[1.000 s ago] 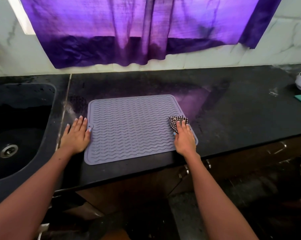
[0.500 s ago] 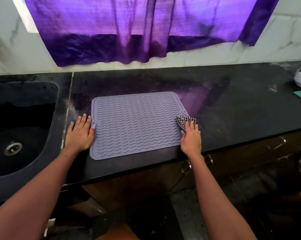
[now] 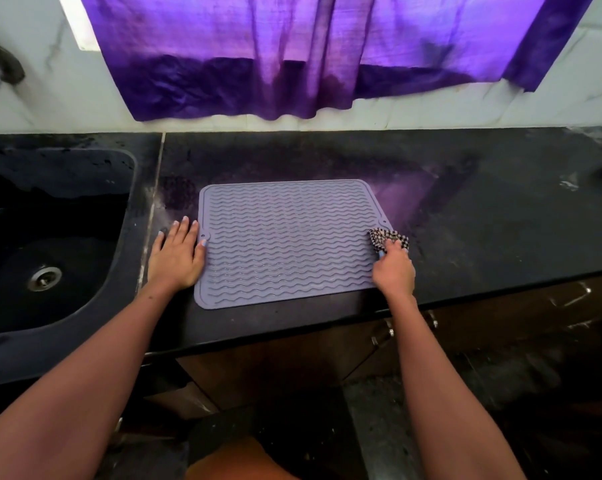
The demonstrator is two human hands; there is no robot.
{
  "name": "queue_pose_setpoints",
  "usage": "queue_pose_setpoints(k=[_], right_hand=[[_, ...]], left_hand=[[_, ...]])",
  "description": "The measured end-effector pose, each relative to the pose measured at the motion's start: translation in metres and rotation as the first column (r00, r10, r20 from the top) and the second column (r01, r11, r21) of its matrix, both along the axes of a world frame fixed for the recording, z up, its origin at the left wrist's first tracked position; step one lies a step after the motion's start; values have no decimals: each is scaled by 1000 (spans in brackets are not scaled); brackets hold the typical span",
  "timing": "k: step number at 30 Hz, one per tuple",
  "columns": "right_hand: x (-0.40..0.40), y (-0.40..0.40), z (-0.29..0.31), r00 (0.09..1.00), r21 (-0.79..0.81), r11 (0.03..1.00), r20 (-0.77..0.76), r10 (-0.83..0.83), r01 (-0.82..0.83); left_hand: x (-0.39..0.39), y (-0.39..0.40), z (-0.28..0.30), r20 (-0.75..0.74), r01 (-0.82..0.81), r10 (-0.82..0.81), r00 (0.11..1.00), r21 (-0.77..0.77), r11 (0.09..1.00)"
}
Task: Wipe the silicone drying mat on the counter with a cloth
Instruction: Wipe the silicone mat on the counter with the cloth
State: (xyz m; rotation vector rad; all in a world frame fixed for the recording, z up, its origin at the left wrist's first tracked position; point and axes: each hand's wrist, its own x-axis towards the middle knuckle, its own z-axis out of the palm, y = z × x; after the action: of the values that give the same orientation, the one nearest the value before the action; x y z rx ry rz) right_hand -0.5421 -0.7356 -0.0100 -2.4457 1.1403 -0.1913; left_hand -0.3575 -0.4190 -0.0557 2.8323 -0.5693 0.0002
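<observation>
The silicone mat point(image 3: 285, 242) lies near the counter's point(image 3: 483, 237) front edge. It is steadied at its left edge by the flat, spread left hand point(image 3: 177, 256). The checked cloth point(image 3: 387, 237) is gripped by the curled right hand point(image 3: 393, 271) at the mat's right edge. Wiping is judged under way; a return stroke leftward is called for.

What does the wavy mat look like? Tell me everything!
The silicone drying mat is greyish-purple, rectangular with rounded corners, a raised rim and wavy ridges. It lies flat on the black counter, right of the sink. The left hand rests at its left edge; the right hand presses a checked cloth on its right edge.
</observation>
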Motion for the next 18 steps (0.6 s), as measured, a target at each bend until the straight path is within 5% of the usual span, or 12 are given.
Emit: queue_pose_setpoints(k=[3,6,12,18], right_hand=[[4,10,18,976,178,974,141,-163,137],[7,36,16,984,65,998,179,-24,13],[0,74,-28,967,-249,935,-19,256,-252],[2,63,-23,944,-242,912,-114,311,-330]], left_hand=[[0,0,1,-5,1,-1,1000,1,1000],[1,1,1,-2,1,-1,1000,-8,1000],[2,2,-2,5,6,-6,1000,-17,1000],[2,1,-3,14,8,-8,1000,-8,1000]])
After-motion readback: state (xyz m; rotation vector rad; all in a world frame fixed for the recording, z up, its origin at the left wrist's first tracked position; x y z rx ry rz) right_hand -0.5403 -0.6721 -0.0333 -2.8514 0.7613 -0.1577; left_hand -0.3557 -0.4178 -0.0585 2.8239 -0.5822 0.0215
